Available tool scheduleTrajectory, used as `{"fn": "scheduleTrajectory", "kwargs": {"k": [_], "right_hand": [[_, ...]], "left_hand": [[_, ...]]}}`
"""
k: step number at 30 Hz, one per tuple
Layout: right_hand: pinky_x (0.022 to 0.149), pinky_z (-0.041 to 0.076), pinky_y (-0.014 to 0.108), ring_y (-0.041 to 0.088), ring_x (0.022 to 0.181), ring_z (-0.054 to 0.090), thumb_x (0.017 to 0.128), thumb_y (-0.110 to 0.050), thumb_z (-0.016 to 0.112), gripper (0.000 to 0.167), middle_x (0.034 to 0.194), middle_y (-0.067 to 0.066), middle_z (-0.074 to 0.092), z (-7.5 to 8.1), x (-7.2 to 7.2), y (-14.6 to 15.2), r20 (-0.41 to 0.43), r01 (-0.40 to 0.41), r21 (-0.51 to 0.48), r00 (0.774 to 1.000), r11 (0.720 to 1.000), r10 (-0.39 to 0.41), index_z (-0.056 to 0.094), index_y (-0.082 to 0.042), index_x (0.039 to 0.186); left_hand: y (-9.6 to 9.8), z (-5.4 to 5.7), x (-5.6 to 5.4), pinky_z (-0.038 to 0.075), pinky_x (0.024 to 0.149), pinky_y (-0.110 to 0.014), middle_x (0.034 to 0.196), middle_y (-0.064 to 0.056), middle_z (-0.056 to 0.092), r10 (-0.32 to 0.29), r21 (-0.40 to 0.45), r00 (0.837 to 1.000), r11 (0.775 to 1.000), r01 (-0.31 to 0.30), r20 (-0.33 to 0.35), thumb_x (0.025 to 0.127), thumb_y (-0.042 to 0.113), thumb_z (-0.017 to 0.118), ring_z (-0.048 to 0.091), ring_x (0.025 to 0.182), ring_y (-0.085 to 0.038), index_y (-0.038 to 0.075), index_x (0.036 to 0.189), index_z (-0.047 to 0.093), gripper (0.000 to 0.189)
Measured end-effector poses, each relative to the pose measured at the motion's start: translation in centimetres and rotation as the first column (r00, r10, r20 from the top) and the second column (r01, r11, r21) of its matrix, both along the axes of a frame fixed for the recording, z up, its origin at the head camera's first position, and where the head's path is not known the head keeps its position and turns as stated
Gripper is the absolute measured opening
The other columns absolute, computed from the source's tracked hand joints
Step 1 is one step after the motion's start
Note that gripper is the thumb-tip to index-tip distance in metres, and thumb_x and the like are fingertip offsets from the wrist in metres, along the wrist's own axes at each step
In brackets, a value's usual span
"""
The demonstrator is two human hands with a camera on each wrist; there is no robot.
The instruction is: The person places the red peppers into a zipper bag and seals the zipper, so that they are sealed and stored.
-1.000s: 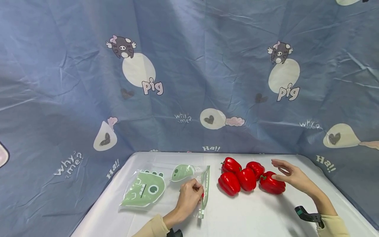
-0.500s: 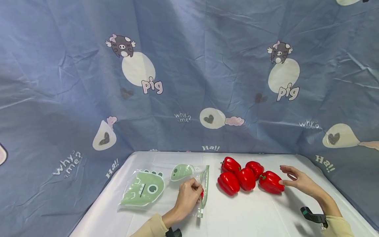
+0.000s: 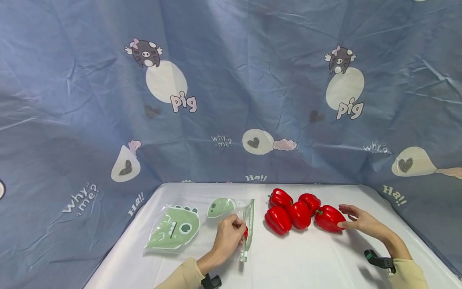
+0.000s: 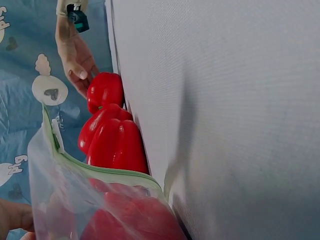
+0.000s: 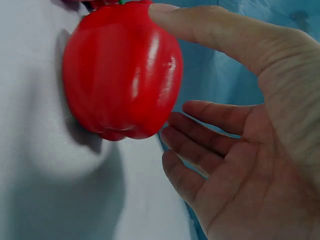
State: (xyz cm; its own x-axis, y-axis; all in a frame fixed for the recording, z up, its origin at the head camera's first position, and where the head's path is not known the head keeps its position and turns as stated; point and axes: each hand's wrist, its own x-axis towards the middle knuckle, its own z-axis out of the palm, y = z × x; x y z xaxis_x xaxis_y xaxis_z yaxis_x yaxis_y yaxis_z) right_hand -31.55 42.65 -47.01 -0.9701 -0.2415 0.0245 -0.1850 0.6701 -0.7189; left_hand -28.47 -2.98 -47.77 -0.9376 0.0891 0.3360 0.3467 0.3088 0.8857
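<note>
My left hand point(image 3: 226, 237) pinches the open edge of a clear zip bag point(image 3: 174, 230) printed with green monsters. Beside those fingers shows a small patch of red. The bag's green zip strip point(image 4: 110, 172) lifts off the table in the left wrist view, and red peppers show through the plastic. On the right, my right hand point(image 3: 366, 222) has its fingers spread at the rightmost red bell pepper point(image 3: 329, 219). In the right wrist view the thumb lies right at the top of that bell pepper point(image 5: 120, 75), with the other fingers relaxed behind it.
Several more red bell peppers point(image 3: 298, 215) sit clustered between the bag and my right hand. A white-covered table point(image 3: 288, 265) bears everything. Behind it hangs a blue curtain point(image 3: 216, 100) with pig prints.
My right hand first drew back right from the rightmost pepper, then came back in toward its right side. My left hand stays at the bag's edge.
</note>
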Motion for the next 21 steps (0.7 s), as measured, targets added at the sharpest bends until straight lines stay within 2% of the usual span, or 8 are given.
{"fn": "scheduleTrajectory", "kwargs": {"k": [5, 7, 14, 21], "right_hand": [[0.089, 0.052, 0.033, 0.05, 0.128, 0.043, 0.086, -0.026, 0.069, 0.075, 0.141, 0.032, 0.042, -0.3, -0.2, -0.4, 0.046, 0.012, -0.013, 0.999, 1.0, -0.011, 0.033, 0.01, 0.141], [0.089, 0.053, 0.035, 0.05, 0.127, 0.043, 0.086, -0.026, 0.069, 0.075, 0.141, 0.033, 0.042, -0.5, -0.2, -0.4, 0.058, 0.012, -0.014, 0.998, 1.0, -0.011, 0.032, 0.011, 0.141], [0.096, 0.049, 0.051, 0.05, 0.128, 0.041, 0.086, -0.026, 0.069, 0.076, 0.14, 0.035, 0.041, -1.4, -0.5, -0.2, 0.109, 0.014, -0.025, 0.994, 1.0, -0.011, 0.031, 0.013, 0.139], [0.094, 0.049, 0.055, 0.047, 0.124, 0.047, 0.084, -0.027, 0.071, 0.076, 0.135, 0.033, 0.047, -2.2, -0.8, -0.3, 0.138, 0.049, -0.007, 0.989, 0.999, -0.048, 0.035, 0.014, 0.137]], "left_hand": [[0.0, 0.1, 0.1, 0.049, 0.037, -0.027, 0.062, -0.012, 0.064, 0.0, 0.002, 1.0, 1.0, 0.0, -0.005, 0.085, 0.001, 0.061, 0.054, 0.039, -0.007, 0.004, 0.075, 0.062, 0.01], [0.0, 0.2, 0.1, 0.049, 0.037, -0.027, 0.061, -0.01, 0.063, 0.003, -0.002, 1.0, 1.0, -0.003, -0.009, 0.085, 0.001, 0.062, 0.054, 0.039, -0.007, 0.004, 0.075, 0.062, 0.01], [0.0, 0.1, 0.2, 0.049, 0.037, -0.027, 0.059, -0.003, 0.061, 0.006, -0.007, 1.0, 1.0, -0.007, -0.016, 0.084, 0.0, 0.062, 0.054, 0.039, -0.008, 0.005, 0.074, 0.061, 0.011], [-0.1, 0.1, 0.2, 0.049, 0.037, -0.025, 0.061, -0.007, 0.062, 0.002, -0.019, 1.0, 1.0, -0.002, -0.028, 0.084, -0.001, 0.062, 0.054, 0.039, -0.007, 0.005, 0.075, 0.062, 0.011]]}}
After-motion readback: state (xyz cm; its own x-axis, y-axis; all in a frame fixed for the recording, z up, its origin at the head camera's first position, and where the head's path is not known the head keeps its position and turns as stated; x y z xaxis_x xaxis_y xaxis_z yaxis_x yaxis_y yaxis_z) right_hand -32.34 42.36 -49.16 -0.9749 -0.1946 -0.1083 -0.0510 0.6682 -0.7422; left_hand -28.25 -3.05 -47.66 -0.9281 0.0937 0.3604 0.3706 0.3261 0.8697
